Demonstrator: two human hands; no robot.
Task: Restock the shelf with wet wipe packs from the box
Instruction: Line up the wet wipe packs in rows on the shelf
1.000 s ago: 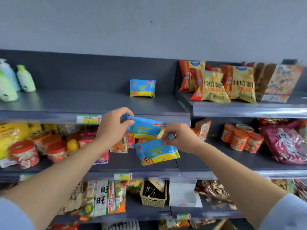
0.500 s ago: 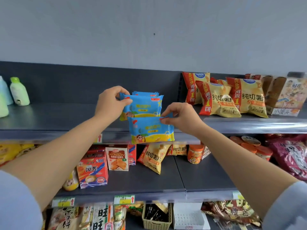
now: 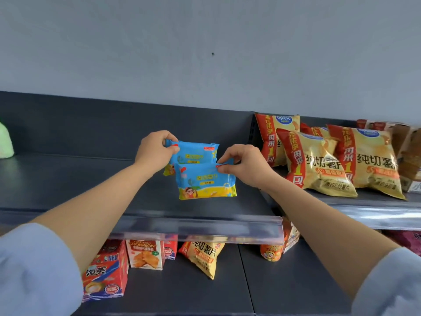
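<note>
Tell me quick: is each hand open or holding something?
Left hand: closed, pinching the rear wet wipe pack by its top corner.
Right hand: closed, pinching the front wet wipe pack by its top corner.

Yellow chip bags upper right, green bottle far left, croissant box below

We see a dark grey top shelf; the front wet wipe pack stands upright on it, the rear wet wipe pack just behind; right of the front pack lean potato chip bags; far left of it, a green bottle; below it, the lower shelf carries a croissant box, a red snack box and a lone chip bag.
</note>
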